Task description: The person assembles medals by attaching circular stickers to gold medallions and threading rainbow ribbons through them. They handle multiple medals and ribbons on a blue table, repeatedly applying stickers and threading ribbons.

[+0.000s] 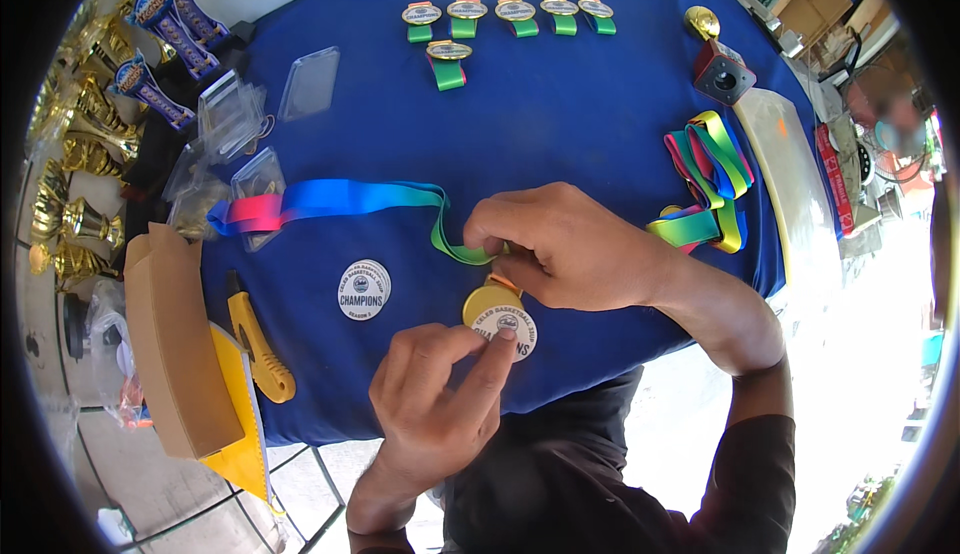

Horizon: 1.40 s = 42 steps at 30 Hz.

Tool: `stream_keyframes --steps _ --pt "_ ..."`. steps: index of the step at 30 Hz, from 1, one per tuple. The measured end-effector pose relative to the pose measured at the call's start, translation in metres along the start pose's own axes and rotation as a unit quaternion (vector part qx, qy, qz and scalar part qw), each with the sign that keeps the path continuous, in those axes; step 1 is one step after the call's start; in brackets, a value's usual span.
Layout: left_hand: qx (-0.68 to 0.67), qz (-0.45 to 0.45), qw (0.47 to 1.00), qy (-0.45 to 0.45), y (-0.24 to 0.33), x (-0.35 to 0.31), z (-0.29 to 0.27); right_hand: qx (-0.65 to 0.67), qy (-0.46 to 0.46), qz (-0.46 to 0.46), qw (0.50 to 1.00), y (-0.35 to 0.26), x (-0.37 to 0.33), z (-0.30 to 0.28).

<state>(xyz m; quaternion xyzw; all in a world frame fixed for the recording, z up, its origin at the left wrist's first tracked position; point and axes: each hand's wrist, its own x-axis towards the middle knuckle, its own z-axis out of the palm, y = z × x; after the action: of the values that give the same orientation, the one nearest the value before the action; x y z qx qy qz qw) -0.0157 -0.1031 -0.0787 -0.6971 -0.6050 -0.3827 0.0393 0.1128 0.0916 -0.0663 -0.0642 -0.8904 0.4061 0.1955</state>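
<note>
A gold medal [482,304] lies near the table's front edge, partly covered by a white round printed label [518,342]. My left hand [430,409] pinches that label between thumb and finger, tilted over the medal's face. Closed at the medal's top is my right hand [575,249], its fingers on the green end of the ribbon [345,197]. This ribbon stretches leftward through blue to pink. Another white round label [364,290] rests flat on the cloth to the left. My fingertips hide part of the medal's loop.
Several finished medals [515,14] line the far side. Folded ribbons [712,174] lie at right, near a black-and-red box [723,72]. At left are a yellow cutter [262,349], a cardboard box [175,344], clear plastic cases [312,84] and gold trophies [95,119].
</note>
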Motion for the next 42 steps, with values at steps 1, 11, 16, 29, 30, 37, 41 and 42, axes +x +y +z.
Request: stream_keyframes --steps 1,11,16,29,30,37,41,42 --pt "-0.019 0.008 1.000 -0.012 0.001 0.001 0.005 0.002 0.010 -0.001 1.000 0.002 0.001 0.003" --pt "0.000 0.009 0.994 -0.105 0.011 -0.005 0.017 0.048 -0.024 0.028 0.998 0.014 0.002 0.000" --pt "-0.016 -0.002 0.997 -0.081 0.017 -0.012 0.020 -0.160 0.074 0.060 0.982 -0.015 -0.007 -0.009" --pt "-0.381 -0.157 0.911 0.028 0.017 -0.008 0.016 0.286 0.190 0.181 0.921 -0.051 -0.095 0.040" --pt "-0.431 -0.201 0.879 0.023 0.013 -0.006 0.017 0.300 0.198 0.164 0.919 -0.051 -0.093 0.043" --pt "-0.520 -0.289 0.803 -0.034 0.001 -0.013 0.010 0.151 0.216 0.111 0.958 -0.056 -0.071 0.046" --pt "-0.549 -0.304 0.779 0.018 0.003 -0.015 0.012 0.065 0.264 0.075 0.959 -0.062 -0.067 0.052" --pt "-0.561 -0.306 0.768 0.035 0.003 -0.014 0.012 0.053 0.282 0.063 0.956 -0.063 -0.066 0.055"
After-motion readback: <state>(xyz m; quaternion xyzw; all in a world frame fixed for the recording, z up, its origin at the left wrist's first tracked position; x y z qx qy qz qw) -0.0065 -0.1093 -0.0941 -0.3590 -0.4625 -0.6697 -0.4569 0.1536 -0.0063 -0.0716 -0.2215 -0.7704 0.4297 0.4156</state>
